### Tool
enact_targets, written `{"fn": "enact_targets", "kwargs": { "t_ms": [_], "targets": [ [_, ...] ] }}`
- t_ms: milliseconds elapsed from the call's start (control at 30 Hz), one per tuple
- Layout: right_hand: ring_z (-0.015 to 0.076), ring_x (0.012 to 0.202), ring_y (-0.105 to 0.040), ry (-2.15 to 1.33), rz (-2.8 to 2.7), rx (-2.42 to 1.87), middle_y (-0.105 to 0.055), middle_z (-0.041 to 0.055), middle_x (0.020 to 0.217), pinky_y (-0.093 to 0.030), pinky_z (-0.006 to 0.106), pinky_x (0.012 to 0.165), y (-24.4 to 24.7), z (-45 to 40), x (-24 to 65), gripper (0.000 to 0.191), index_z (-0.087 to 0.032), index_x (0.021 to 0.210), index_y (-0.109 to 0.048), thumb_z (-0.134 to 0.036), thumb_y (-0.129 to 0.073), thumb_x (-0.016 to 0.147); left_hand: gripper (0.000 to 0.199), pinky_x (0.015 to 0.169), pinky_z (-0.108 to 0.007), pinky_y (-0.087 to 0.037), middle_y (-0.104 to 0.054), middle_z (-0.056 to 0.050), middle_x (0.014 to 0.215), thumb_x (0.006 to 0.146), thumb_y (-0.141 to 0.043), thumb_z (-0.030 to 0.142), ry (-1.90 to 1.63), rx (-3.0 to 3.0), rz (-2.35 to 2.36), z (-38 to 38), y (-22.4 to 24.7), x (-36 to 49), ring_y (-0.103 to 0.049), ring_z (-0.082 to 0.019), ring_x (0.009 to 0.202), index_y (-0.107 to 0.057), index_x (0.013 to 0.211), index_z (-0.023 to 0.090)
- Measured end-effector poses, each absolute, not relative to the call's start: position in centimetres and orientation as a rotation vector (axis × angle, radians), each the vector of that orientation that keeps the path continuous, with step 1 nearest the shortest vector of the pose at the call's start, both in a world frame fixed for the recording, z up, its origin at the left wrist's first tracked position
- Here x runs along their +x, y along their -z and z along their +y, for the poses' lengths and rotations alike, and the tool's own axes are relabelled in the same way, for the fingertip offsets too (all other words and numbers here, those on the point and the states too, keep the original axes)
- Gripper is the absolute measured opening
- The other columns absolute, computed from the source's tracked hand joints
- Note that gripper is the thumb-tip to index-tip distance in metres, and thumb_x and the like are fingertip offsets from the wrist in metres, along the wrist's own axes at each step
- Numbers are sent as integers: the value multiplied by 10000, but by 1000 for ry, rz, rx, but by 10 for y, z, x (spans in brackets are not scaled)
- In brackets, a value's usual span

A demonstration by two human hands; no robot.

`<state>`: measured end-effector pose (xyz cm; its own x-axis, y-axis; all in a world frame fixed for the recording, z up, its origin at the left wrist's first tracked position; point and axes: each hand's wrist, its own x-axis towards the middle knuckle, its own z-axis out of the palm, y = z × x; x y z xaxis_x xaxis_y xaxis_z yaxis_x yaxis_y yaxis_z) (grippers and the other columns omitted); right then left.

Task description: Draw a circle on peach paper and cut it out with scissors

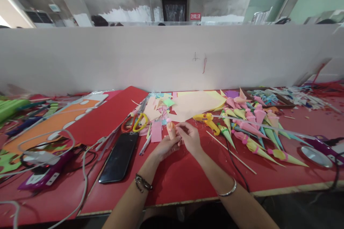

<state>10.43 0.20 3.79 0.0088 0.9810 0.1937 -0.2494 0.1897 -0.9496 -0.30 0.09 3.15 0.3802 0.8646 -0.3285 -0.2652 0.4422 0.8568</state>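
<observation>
Between my two hands, low over the red table, is a small peach paper cone with a pink tip on top. My left hand is wrapped round its lower part. My right hand touches the cone's right side with thumb and forefinger pinched together; what they hold, if anything, is too small to make out. A yellow glue gun lies just right of my hands. Several finished-looking paper cones in pink, green and yellow are heaped farther right.
Left of my hands lie scissors, pink paper pieces, a black phone and a large red sheet. A thin wooden stick and a round mirror-like disc are at right. Cables and purple power strips flank both sides. A white partition stands behind.
</observation>
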Motion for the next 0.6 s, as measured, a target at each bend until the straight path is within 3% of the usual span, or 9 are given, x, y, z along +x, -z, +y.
{"fn": "enact_targets", "kwargs": {
  "t_ms": [167,367,600],
  "targets": [
    [124,652,-508,-987,-1297,-886,-501,26,811,-441,212,480,-41,-1,104,119,-198,723,-647,-296,-584,695,382,480,-182,-293,-477,41,503,492,-730,412,-843,802,875,2,-27,-3,-403,-40,487,-510,603,120],
    [140,762,-506,-932,-1364,-883,-466,15,814,-447,250,664,-44,-1,104,88,-218,727,-662,-240,-580,702,359,470,-181,-278,-473,44,504,516,-724,394,-831,820,894,3,-25,-3,-367,-29,465,-514,609,119],
    [137,733,-513,-937,-1345,-886,-472,21,820,-449,248,635,-38,3,104,89,-202,730,-643,-221,-563,700,403,426,-185,-204,-446,50,485,486,-727,435,-825,833,922,2,-29,-3,-301,-19,432,-510,597,114]
  ]
}}
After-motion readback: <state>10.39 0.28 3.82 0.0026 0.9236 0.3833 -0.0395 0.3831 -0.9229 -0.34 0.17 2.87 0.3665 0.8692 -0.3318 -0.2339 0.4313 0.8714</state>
